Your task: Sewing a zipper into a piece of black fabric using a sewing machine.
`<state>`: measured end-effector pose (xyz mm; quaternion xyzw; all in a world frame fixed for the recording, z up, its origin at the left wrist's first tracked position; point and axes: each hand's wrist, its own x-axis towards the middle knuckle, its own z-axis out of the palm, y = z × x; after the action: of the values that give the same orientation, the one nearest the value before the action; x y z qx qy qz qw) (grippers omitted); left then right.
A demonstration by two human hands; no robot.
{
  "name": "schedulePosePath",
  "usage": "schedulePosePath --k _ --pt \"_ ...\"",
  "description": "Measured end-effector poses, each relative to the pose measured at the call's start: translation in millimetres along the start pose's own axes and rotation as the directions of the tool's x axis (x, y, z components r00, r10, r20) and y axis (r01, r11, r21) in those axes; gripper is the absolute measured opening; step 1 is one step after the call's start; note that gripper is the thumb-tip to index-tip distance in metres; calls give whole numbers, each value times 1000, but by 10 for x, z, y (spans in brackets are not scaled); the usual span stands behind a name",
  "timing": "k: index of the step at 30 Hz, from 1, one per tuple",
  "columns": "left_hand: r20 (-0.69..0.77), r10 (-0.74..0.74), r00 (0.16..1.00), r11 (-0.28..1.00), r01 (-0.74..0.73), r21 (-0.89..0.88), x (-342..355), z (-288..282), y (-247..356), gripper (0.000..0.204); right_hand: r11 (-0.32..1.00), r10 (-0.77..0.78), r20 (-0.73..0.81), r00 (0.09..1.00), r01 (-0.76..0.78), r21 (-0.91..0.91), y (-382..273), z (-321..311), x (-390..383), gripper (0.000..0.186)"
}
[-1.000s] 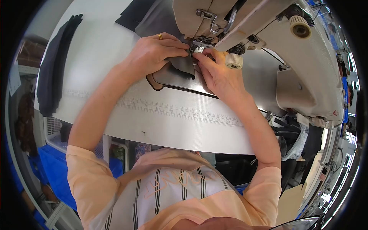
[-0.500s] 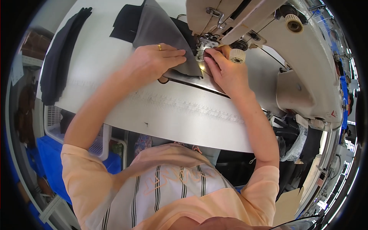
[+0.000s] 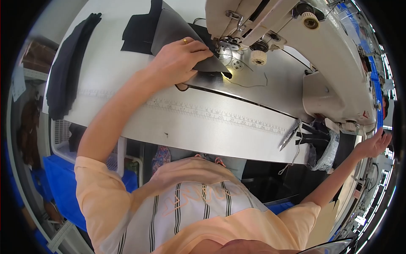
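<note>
A dark grey fabric piece (image 3: 170, 30), folded to a point, lies at the sewing machine (image 3: 270, 31) over a black piece (image 3: 137, 34). My left hand (image 3: 175, 61), a ring on one finger, rests on its near edge with the fingers bent and pressed onto the cloth. The fabric's tip reaches beside the round plate (image 3: 237, 64) under the needle area, which is lit. A loose dark thread (image 3: 253, 86) curls over the metal bed. At the far right, away from the table, my right hand (image 3: 372, 145) is stretched out with its fingers apart, nothing seen in it.
A stack of dark fabric strips (image 3: 72, 63) lies on the left of the table. Snips (image 3: 290, 134) with a cord and a plastic bag (image 3: 327, 152) with black pieces are at the right edge. A white basket (image 3: 61, 135) and blue bin (image 3: 63, 182) stand below left.
My right hand has left the needle area and swung out to the far right. My left hand has shifted slightly right and up with the fabric, its tip now curled. The snips have come into view.
</note>
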<state>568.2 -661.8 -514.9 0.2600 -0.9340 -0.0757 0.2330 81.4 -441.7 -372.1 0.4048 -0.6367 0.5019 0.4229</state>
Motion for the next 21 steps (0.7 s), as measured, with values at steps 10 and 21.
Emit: schedulePosePath --k 10,21 --pt "2 33 999 996 -33 88 -199 -67 119 48 784 610 240 755 -619 -45 2096 173 532 55" --pt "5 -126 992 975 123 183 -980 -545 765 36 539 739 372 562 -824 174 2342 258 717 49"
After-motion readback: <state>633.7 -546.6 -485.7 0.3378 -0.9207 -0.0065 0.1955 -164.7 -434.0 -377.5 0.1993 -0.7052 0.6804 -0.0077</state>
